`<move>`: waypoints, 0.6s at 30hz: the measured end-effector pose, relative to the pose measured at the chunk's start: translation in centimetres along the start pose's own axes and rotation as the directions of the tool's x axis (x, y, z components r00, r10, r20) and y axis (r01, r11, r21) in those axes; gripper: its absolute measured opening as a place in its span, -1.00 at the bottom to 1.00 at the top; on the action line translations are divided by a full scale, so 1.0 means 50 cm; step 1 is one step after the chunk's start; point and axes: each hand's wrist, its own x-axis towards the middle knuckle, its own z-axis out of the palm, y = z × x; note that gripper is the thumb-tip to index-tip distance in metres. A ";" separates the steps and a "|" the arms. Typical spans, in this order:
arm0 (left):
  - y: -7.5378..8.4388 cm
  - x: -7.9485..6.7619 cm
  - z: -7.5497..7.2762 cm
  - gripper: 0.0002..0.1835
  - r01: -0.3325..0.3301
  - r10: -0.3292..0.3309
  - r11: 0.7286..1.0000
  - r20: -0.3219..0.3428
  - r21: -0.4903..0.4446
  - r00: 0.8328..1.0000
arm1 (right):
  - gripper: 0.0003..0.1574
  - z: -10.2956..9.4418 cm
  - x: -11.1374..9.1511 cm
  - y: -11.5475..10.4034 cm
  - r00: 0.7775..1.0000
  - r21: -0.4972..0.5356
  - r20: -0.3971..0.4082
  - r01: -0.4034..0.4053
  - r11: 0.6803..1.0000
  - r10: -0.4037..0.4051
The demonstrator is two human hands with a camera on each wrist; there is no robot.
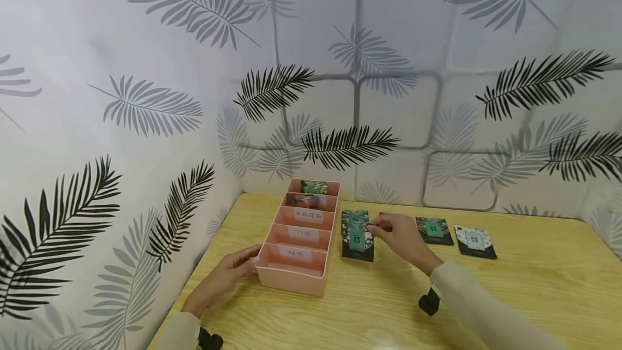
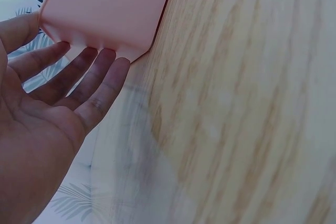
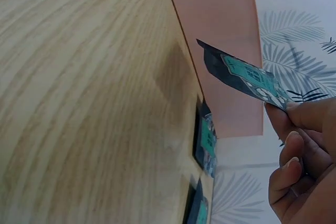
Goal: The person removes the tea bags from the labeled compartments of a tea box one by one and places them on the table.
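A long pink divided box with white labels stands left of centre on the table. My left hand holds its near left corner. In the left wrist view the fingertips press low on the box's wall, and the thumb lies at its edge, the tip hidden. My right hand pinches a dark tea sachet with a green label by its edge, thumb against forefinger. The sachet is tilted above the table, close beside the box. Behind it a similar sachet lies partly hidden.
Right of my right hand lie another green-labelled sachet and a white-and-black one. In the box's far compartments sit a green packet and a red-and-dark packet. A leaf-patterned wall stands behind the wooden table.
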 end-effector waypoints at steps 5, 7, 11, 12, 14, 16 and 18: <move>0.000 -0.001 0.002 -0.40 -0.001 0.001 1.000 -0.008 0.002 1.000 | -0.89 0.017 -0.007 0.017 1.000 -0.028 0.031 -0.004 1.000 0.004; -0.001 -0.001 0.003 -0.40 -0.003 0.003 1.000 -0.012 0.003 1.000 | -0.92 0.025 -0.009 0.024 0.999 -0.069 0.036 0.007 0.998 -0.004; -0.002 -0.002 0.004 -0.41 -0.011 0.011 1.000 -0.014 0.005 1.000 | -0.93 0.035 -0.010 0.033 0.999 -0.128 0.044 0.006 0.992 0.000; -0.003 -0.002 0.004 -0.42 -0.013 0.013 1.000 -0.014 0.005 1.000 | -0.92 0.037 -0.010 0.034 0.999 -0.137 0.044 -0.003 0.991 0.009; -0.003 -0.001 0.005 -0.42 -0.017 0.017 1.000 -0.013 0.006 1.000 | -0.92 0.039 -0.010 0.035 0.998 -0.147 0.043 -0.029 0.989 0.036; -0.003 -0.001 0.006 -0.42 -0.022 0.022 1.000 -0.012 0.005 1.000 | -0.91 0.041 -0.009 0.036 0.997 -0.160 0.045 -0.053 0.986 0.061; -0.001 -0.001 0.007 -0.42 -0.020 0.020 1.000 -0.010 0.003 1.000 | -0.91 0.044 -0.010 0.037 0.995 -0.165 0.048 -0.077 0.983 0.086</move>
